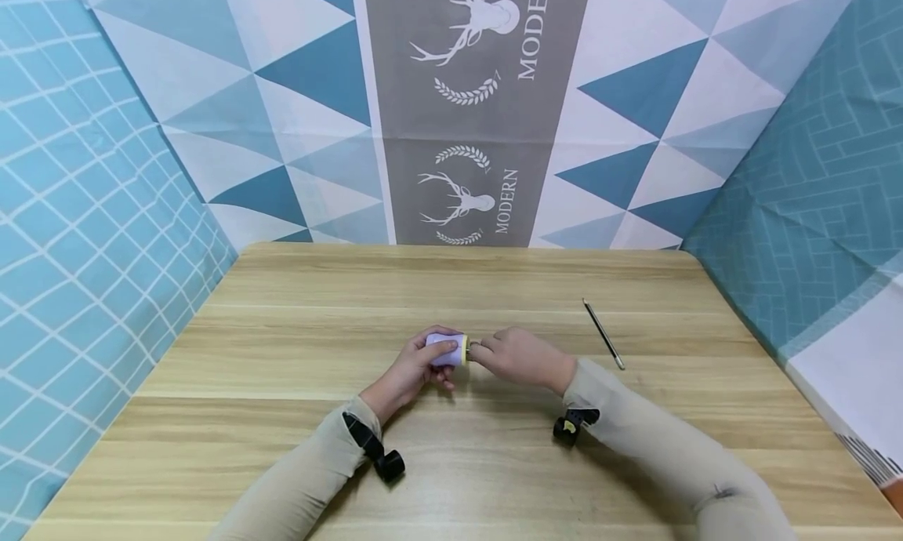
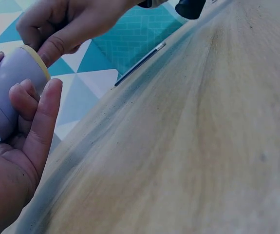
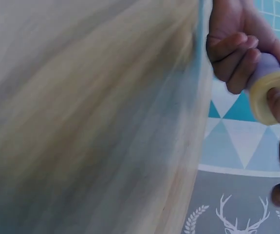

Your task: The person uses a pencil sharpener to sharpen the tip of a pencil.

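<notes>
My left hand [image 1: 415,362] grips a lavender cylinder [image 2: 19,68] with a yellow rim [image 3: 259,105], held above the table. In the head view its thumb lies along the cylinder's side, and the rimmed end faces right. At that end is my right hand [image 1: 520,357], fingers curled in. The right wrist view has the right thumb set inside the recessed yellow end. A small dark bit shows between rim and fingertips in the head view; the fingers hide most of it. To the right of the right hand a dark pencil [image 1: 603,333] lies on the table.
The wood-grain table [image 1: 317,290] reaches back to a patterned cloth wall [image 1: 458,110], with blue cloth at both sides. A black wrist camera [image 1: 388,466] sits on the left sleeve, another camera [image 1: 567,430] on the right.
</notes>
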Tool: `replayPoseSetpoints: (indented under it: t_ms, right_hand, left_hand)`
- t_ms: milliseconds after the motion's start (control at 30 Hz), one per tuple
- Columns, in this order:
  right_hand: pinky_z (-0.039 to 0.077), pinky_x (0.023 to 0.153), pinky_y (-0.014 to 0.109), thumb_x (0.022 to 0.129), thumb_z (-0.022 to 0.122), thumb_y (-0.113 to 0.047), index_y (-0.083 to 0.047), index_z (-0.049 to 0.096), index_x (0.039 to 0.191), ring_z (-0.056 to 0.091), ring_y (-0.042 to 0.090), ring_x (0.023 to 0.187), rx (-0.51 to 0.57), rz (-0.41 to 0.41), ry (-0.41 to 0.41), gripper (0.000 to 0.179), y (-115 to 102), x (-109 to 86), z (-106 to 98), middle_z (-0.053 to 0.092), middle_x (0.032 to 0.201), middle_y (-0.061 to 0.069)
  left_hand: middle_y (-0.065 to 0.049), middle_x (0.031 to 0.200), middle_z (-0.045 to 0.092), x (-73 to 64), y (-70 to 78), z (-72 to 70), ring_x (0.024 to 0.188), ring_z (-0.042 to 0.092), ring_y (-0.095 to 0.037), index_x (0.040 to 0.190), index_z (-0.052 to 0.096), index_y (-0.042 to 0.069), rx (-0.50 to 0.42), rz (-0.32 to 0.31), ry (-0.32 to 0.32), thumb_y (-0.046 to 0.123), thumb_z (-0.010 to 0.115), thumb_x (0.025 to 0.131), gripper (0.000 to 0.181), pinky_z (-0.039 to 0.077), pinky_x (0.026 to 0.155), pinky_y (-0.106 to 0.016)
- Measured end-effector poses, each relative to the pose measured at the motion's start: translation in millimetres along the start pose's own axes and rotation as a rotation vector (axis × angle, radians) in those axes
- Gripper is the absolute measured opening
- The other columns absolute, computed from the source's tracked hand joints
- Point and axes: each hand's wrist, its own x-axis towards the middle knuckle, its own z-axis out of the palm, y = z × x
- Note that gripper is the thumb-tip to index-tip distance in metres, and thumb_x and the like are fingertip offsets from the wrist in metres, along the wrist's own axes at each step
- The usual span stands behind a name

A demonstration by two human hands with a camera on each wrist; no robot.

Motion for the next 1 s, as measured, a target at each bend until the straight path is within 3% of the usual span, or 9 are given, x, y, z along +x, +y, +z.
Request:
replayPoseSetpoints:
  t_ms: [133,233,400,633,767,900,1000]
  right_hand:
    - [0.040,0.042,0.013,0.092,0.069,-0.010,-0.007,0.053,0.093,0.051,0.007,0.047,0.299,0.139,-0.070,0.016,1.3,7.4,-5.1,0.054,0.059,-0.004]
    - [0.040,0.044,0.012,0.096,0.063,-0.008,-0.007,0.054,0.092,0.049,0.004,0.048,0.525,0.253,-0.121,0.010,3.6,10.1,-6.8,0.053,0.060,-0.005]
    - [0.037,0.046,0.016,0.101,0.055,-0.009,-0.009,0.053,0.091,0.038,0.000,0.051,0.782,0.398,-0.212,0.011,6.9,12.0,-8.2,0.044,0.062,-0.008]
    - [0.024,0.037,0.022,0.107,0.042,-0.018,0.008,0.048,0.099,0.026,0.009,0.041,1.379,0.777,-0.422,0.028,10.6,12.3,-13.2,0.032,0.054,-0.004]
    - [0.020,0.037,0.022,0.108,0.038,-0.019,0.009,0.046,0.100,0.022,0.009,0.041,1.658,0.902,-0.473,0.030,13.7,10.9,-11.3,0.029,0.050,-0.004]
    - [0.022,0.034,0.017,0.108,0.034,-0.018,-0.001,0.050,0.096,0.024,0.004,0.037,1.857,0.976,-0.495,0.026,16.0,7.5,-5.9,0.028,0.046,-0.008]
    - [0.023,0.034,0.016,0.108,0.034,-0.018,-0.004,0.050,0.096,0.026,0.002,0.037,1.898,0.996,-0.508,0.025,16.3,6.3,-4.4,0.029,0.045,-0.009]
  left_hand:
    - [-0.007,0.068,0.058,0.6,0.2,-1.6,0.053,0.057,-0.011,0.114,0.064,0.013,-0.004,0.003,0.002,0.013,0.058,0.095,0.019,0.061,0.053,-0.030]
    - [-0.007,0.067,0.058,1.4,0.4,-2.2,0.052,0.057,-0.011,0.112,0.065,0.015,-0.003,0.008,0.000,0.013,0.058,0.095,0.018,0.061,0.053,-0.031]
    - [-0.007,0.069,0.059,1.8,-0.6,-2.0,0.054,0.058,-0.012,0.109,0.065,0.016,0.000,0.006,-0.009,0.012,0.060,0.094,0.016,0.061,0.053,-0.030]
    - [-0.007,0.073,0.059,0.6,-1.5,-0.5,0.056,0.057,-0.012,0.109,0.065,0.015,0.008,-0.004,-0.015,0.013,0.060,0.093,0.017,0.061,0.053,-0.030]
    - [-0.007,0.075,0.058,-0.3,-2.2,0.3,0.056,0.057,-0.012,0.107,0.066,0.019,0.002,0.011,-0.028,0.012,0.060,0.093,0.017,0.061,0.053,-0.029]
    - [-0.008,0.075,0.059,-0.9,-3.0,0.7,0.056,0.058,-0.012,0.106,0.068,0.021,-0.004,0.028,-0.044,0.010,0.061,0.091,0.020,0.061,0.053,-0.030]
    - [-0.008,0.074,0.059,-0.9,-2.6,1.3,0.056,0.059,-0.013,0.108,0.068,0.020,-0.002,0.033,-0.045,0.010,0.062,0.091,0.020,0.061,0.053,-0.030]
